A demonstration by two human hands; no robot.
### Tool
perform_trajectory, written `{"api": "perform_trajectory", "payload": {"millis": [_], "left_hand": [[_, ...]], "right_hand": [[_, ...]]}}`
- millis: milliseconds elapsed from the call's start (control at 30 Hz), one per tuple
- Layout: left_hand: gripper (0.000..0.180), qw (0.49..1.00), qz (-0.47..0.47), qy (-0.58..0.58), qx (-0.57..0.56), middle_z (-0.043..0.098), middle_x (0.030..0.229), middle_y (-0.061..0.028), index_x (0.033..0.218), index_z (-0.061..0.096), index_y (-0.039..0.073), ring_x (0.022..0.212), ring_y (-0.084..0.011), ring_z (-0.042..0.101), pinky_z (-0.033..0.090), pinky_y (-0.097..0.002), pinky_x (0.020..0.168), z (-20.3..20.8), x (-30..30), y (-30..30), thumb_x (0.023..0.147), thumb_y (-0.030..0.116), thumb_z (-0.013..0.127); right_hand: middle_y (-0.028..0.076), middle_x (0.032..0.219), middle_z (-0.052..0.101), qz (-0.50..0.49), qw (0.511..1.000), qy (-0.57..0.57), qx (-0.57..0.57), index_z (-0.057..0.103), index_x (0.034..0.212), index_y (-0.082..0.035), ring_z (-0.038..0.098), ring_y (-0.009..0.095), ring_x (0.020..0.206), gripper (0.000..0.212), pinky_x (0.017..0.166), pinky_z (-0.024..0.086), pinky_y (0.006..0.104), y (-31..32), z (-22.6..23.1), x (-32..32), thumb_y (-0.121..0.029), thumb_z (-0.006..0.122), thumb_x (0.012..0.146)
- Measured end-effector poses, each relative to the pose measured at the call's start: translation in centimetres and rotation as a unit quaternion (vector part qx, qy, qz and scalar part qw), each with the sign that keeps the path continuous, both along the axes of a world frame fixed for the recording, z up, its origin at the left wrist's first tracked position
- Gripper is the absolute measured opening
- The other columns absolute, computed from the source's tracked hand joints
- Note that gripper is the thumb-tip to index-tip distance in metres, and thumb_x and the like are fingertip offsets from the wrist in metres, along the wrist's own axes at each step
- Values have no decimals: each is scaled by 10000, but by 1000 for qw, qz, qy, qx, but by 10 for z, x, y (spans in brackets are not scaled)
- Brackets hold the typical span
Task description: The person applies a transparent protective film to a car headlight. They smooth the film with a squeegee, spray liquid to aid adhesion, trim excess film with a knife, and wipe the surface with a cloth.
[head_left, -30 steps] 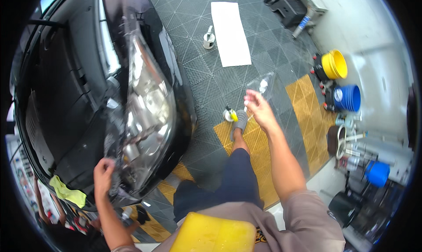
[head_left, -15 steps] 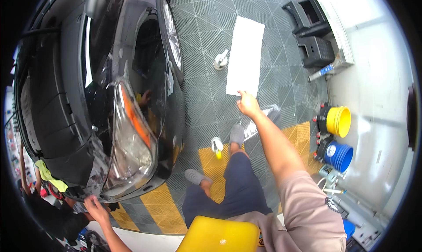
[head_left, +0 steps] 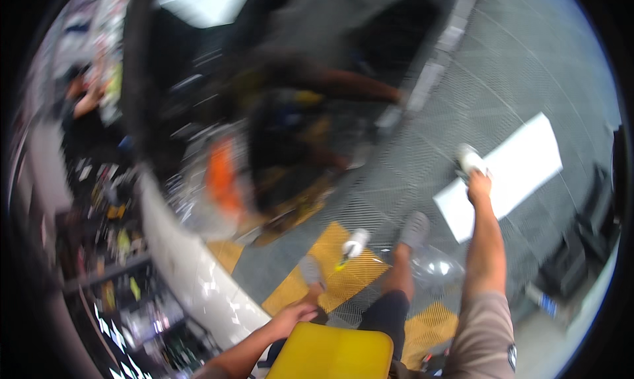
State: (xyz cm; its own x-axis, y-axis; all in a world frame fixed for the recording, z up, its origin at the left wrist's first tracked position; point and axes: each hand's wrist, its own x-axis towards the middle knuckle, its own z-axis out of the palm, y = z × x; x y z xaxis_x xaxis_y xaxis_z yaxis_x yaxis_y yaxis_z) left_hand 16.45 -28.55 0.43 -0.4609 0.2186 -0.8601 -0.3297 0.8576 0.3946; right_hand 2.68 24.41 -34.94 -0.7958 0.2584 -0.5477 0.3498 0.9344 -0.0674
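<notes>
Heavy motion blur upper left; bright daylight; fisheye bends edges, dark rim vignette.

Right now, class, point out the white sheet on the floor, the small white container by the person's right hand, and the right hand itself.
white sheet [head_left: 522, 164], head view, bare middle of the sheet.
white container [head_left: 469, 159], head view, its rounded top.
right hand [head_left: 479, 186], head view, back of the hand.

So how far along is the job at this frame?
Probably early. Laid out on the floor: a white sheet, a white bottle and a clear plastic piece. In hand: the right hand reaches a small white container at the sheet's edge; grip unclear. The left hand is by the yellow seat. The car is too blurred to judge what remains.
</notes>
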Motion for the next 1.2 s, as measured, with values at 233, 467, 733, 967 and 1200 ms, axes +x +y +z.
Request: {"api": "perform_trajectory", "payload": {"millis": [233,467,733,967,1200], "left_hand": [[465,987,45,138,68,520,1367,-160,1396,495,95,1251,-346,533,452,-439,1041,-16,12,73,981,284,587],[479,947,87,158,266,556,1327,-191,1379,508,19,1168,-309,615,486,-397,1010,78,67,26,979,263,607],[340,910,358,182,98,688,1131,-115,1236,630,17,999,-211,669,532,-347,901,125,221,-231,970,228,644],[326,906,188,366,96,653,1161,-120,1243,627,34,1050,-211,653,530,-346,925,151,74,-279,953,182,645],[408,777,553,156,257,602,1185,-147,1327,506,-22,1083,-276,623,511,-383,989,56,-102,-283,984,173,607]], "right_hand": [[164,1084,672,-452,735,90,-496,541,1240,124,608,303,1077,616,1015,413,387,-107,148,129,-240,746,788],[116,1191,544,-205,636,440,-600,350,1440,23,632,272,1062,774,994,488,460,-269,470,168,-85,774,802],[178,1255,559,-98,678,319,-656,359,1414,-16,621,135,724,537,687,553,294,-447,570,204,-101,596,939],[135,1276,601,83,739,253,-619,491,1362,20,645,184,842,573,779,543,320,-480,517,193,-9,564,794],[142,1296,605,-103,669,97,-730,491,1374,27,606,236,1167,616,972,531,352,-525,424,113,30,549,761]]}}
